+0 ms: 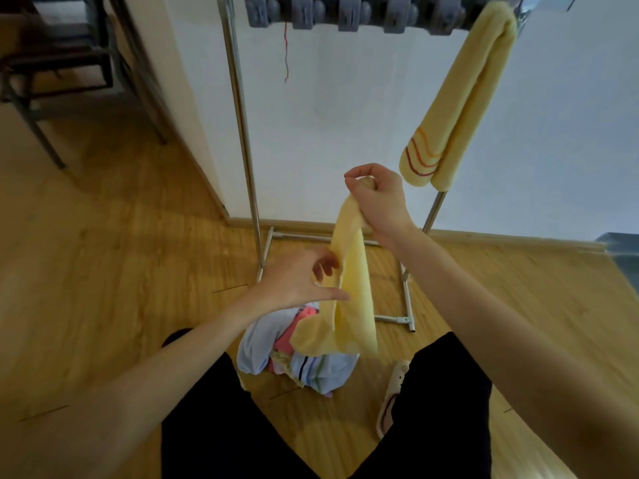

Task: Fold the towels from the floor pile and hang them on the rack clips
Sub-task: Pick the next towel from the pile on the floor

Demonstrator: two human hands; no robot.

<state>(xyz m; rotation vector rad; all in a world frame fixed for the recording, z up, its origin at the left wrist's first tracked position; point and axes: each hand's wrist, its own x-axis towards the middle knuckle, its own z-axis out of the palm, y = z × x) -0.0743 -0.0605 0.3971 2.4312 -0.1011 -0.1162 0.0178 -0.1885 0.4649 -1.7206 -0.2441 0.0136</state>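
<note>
Towel (pixel 352 292) hangs below my right hand (pixel 378 198) | right fist grips its top | left hand (pixel 297 281) pinches its edge

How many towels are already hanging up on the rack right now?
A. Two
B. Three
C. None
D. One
D. Only one yellow towel with striped trim hangs folded from the rack at upper right; the other clips along the top bar are bare, and the plain yellow towel is held in the right hand, with the left hand at its edge, above the floor pile.
</note>
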